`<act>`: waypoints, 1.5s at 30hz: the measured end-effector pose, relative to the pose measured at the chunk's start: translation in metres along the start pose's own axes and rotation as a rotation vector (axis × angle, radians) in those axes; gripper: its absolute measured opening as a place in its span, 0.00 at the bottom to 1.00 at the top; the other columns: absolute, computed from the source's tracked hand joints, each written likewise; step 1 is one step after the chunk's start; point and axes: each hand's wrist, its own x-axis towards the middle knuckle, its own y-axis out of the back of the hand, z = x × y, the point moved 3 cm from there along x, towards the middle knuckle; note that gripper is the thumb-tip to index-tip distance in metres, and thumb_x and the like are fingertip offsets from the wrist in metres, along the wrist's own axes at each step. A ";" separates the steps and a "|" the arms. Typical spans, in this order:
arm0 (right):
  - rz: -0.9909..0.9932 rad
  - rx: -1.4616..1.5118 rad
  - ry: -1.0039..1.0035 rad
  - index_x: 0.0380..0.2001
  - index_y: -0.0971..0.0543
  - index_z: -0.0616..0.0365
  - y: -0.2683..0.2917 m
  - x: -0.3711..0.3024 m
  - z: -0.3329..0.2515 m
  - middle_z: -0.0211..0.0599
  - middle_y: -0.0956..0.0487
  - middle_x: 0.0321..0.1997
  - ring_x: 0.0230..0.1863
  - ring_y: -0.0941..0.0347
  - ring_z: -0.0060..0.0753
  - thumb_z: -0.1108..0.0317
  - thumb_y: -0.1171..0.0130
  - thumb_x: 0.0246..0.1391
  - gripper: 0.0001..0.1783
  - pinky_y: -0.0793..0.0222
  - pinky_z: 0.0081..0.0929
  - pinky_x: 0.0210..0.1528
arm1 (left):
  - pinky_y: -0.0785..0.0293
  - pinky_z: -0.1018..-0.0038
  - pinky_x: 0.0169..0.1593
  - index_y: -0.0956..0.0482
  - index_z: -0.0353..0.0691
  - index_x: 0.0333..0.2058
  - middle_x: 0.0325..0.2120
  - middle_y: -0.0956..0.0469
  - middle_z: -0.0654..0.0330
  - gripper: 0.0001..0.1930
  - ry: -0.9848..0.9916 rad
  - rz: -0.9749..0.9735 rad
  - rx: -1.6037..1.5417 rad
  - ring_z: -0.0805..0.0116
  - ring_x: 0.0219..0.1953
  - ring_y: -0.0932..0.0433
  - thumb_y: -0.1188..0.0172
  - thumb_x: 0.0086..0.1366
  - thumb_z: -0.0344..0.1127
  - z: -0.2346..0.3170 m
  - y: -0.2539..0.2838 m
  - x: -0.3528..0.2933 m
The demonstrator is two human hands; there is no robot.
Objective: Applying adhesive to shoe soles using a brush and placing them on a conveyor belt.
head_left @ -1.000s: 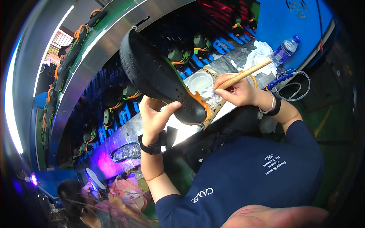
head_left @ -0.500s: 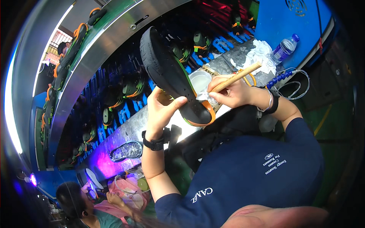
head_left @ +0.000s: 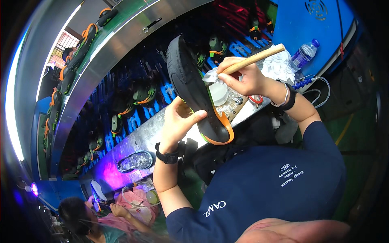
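My left hand [head_left: 179,122] grips a black shoe sole [head_left: 189,83] from its left side, thumb over the face and the other fingers behind. The sole stands tilted, toe end up, with an orange heel edge near me and a thin green line along its side. My right hand [head_left: 246,77] is closed on a wooden-handled tool [head_left: 259,56] and a wad of white cloth [head_left: 210,76]. The tool's far end is hidden in the hand. The cloth is at the sole's right edge. Just below it stands a translucent white cup [head_left: 219,94].
Shoe parts on blue holders [head_left: 139,95] line the machine behind the metal ledge [head_left: 139,138]. A clear-topped shoe-shaped piece [head_left: 135,161] lies on the ledge. White rags [head_left: 279,67] and a bottle [head_left: 306,54] are at right. A co-worker [head_left: 83,220] sits lower left.
The sole has shifted right and slightly down, and stands more upright. My right hand has moved up with the cloth and the tool, farther along the sole's edge.
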 end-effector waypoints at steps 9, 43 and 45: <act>0.085 -0.025 0.024 0.26 0.28 0.64 0.007 0.010 -0.002 0.33 0.29 0.24 0.21 0.35 0.18 0.79 0.48 0.42 0.05 0.41 0.14 0.21 | 0.35 0.74 0.45 0.33 0.32 0.41 0.36 0.28 0.58 0.22 0.058 -0.065 0.003 0.71 0.39 0.30 0.38 0.45 0.26 0.001 -0.008 -0.006; 0.938 -0.106 -0.296 0.32 0.32 0.62 0.187 -0.186 -0.005 0.23 0.39 0.19 0.18 0.48 0.10 0.72 0.55 0.49 0.07 0.54 0.08 0.19 | 0.25 0.76 0.27 0.32 0.29 0.37 0.27 0.26 0.49 0.17 -0.105 0.294 0.621 0.63 0.25 0.24 0.45 0.53 0.38 0.175 0.081 0.205; 0.937 -0.092 -0.342 0.32 0.32 0.62 0.186 -0.185 0.006 0.23 0.39 0.18 0.18 0.48 0.10 0.72 0.55 0.49 0.07 0.54 0.08 0.19 | 0.29 0.70 0.29 0.27 0.32 0.30 0.22 0.25 0.52 0.19 -0.246 0.927 1.270 0.63 0.23 0.25 0.40 0.46 0.43 0.207 0.142 0.165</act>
